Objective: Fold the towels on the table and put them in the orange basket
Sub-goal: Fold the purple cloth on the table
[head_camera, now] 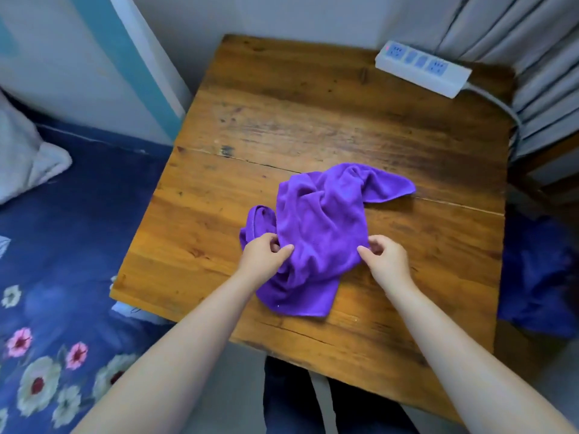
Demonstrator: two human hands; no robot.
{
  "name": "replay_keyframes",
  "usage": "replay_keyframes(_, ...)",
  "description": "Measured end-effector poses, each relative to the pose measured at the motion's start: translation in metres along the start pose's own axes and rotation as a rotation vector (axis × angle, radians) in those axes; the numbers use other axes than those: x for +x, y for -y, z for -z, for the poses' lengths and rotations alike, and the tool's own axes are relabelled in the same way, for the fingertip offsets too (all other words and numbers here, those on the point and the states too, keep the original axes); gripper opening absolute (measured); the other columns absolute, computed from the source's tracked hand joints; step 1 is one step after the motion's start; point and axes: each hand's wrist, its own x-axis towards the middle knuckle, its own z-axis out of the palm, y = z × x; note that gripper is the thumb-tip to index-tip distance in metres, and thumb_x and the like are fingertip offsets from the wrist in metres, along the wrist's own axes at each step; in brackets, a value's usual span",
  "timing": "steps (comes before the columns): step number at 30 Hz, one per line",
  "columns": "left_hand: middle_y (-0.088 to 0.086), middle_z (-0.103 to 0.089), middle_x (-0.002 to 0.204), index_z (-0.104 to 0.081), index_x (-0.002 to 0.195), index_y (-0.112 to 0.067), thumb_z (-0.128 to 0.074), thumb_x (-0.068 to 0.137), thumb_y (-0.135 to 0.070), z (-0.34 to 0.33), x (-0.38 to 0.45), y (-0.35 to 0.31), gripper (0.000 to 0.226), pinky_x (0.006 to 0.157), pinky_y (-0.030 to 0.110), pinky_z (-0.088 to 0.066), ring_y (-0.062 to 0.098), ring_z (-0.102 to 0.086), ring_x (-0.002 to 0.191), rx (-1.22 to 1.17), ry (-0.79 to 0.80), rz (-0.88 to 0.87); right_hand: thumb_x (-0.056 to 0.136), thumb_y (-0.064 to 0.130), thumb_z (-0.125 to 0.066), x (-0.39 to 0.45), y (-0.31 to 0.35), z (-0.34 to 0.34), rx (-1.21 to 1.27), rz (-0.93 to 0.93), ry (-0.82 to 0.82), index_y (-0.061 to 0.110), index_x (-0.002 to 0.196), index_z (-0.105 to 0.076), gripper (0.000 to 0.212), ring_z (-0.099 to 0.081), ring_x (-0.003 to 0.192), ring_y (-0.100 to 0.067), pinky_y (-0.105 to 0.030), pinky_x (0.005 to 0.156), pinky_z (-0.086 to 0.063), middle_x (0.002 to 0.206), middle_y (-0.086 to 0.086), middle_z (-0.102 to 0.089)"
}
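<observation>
Crumpled purple towel [319, 227] on wooden worktop [313, 120]; left hand [263, 253] and right hand [387, 256] each pinch its near edge. White power strip [423, 68] at far corner.

Two bare forearms with no sleeves, bare left hand [261, 253], bare right hand [387, 255], dark blue trousers [286, 399] below the table edge

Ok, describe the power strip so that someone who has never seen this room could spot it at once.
Start at the square wooden table in the middle of the view and look to its far right corner, next to the grey curtain. The power strip lies flat there: a long white bar with bluish sockets and a grey cable, the only hard white thing on the wood.
</observation>
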Motion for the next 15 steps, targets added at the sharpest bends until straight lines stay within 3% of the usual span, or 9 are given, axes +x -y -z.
replay_keyframes(2, -0.005, -0.048, 0.058, -0.059, 0.085, -0.008, -0.061, 0.085, -0.019, -0.004, 0.001, -0.001, 0.011, 0.065, 0.025, -0.034, 0.022, -0.056, 0.075, 0.010, 0.052, -0.017, 0.082, 0.002, -0.060, -0.003, 0.001, 0.002, -0.005, 0.030, -0.076, -0.003, 0.100, -0.065, 0.019, -0.058, 0.084, -0.028, -0.027, 0.073, -0.038, 0.097, -0.023, -0.067)
replay_keyframes(4, -0.003, -0.039, 0.052, -0.044, 0.062, -0.013, -0.058, 0.085, -0.012, -0.002, 0.001, -0.002, 0.027, 0.059, 0.027, -0.027, 0.023, -0.046, 0.063, 0.021, 0.049, -0.053, 0.084, -0.002, -0.054, -0.005, 0.004, 0.007, -0.030, 0.064, -0.151, -0.003, 0.108, -0.062, 0.025, -0.058, 0.101, -0.032, -0.029, 0.087, -0.040, 0.109, -0.022, -0.064)
replay_keyframes(6, -0.001, -0.032, 0.051, -0.030, 0.055, -0.015, -0.054, 0.085, -0.008, 0.006, 0.003, -0.005, 0.040, 0.054, 0.030, -0.019, 0.018, -0.034, 0.053, 0.024, 0.002, -0.102, 0.086, -0.005, -0.049, -0.005, 0.010, 0.013, -0.050, 0.092, -0.200, -0.003, 0.114, -0.060, 0.030, -0.054, 0.110, -0.034, -0.028, 0.094, -0.036, 0.116, -0.023, -0.061)
replay_keyframes(9, -0.002, -0.036, 0.057, -0.033, 0.059, -0.017, -0.050, 0.087, -0.005, 0.030, 0.007, -0.013, 0.035, 0.060, 0.029, -0.029, 0.022, -0.038, 0.060, -0.085, -0.089, -0.192, 0.088, -0.005, -0.044, -0.001, 0.039, 0.018, -0.073, 0.142, -0.283, -0.002, 0.115, -0.060, 0.032, -0.054, 0.105, -0.037, -0.025, 0.088, -0.034, 0.110, -0.027, -0.059)
replay_keyframes(12, 0.004, -0.047, 0.076, -0.042, 0.071, -0.012, -0.043, 0.089, -0.003, 0.061, 0.012, -0.019, 0.020, 0.063, 0.029, -0.025, 0.021, -0.041, 0.078, -0.184, -0.215, -0.268, 0.084, -0.012, -0.041, -0.002, 0.093, 0.007, -0.056, 0.353, -0.402, -0.005, 0.110, -0.063, 0.035, -0.056, 0.087, -0.040, -0.027, 0.079, -0.035, 0.092, -0.032, -0.055)
replay_keyframes(15, 0.009, -0.049, 0.091, -0.048, 0.090, -0.004, -0.039, 0.092, -0.008, 0.089, 0.022, -0.007, 0.010, 0.067, 0.026, -0.028, 0.023, -0.044, 0.085, -0.216, -0.276, -0.166, 0.075, -0.011, -0.041, -0.009, 0.134, -0.024, -0.143, 0.605, -0.361, -0.006, 0.107, -0.064, 0.040, -0.057, 0.079, -0.041, -0.038, 0.074, -0.045, 0.084, -0.031, -0.056)
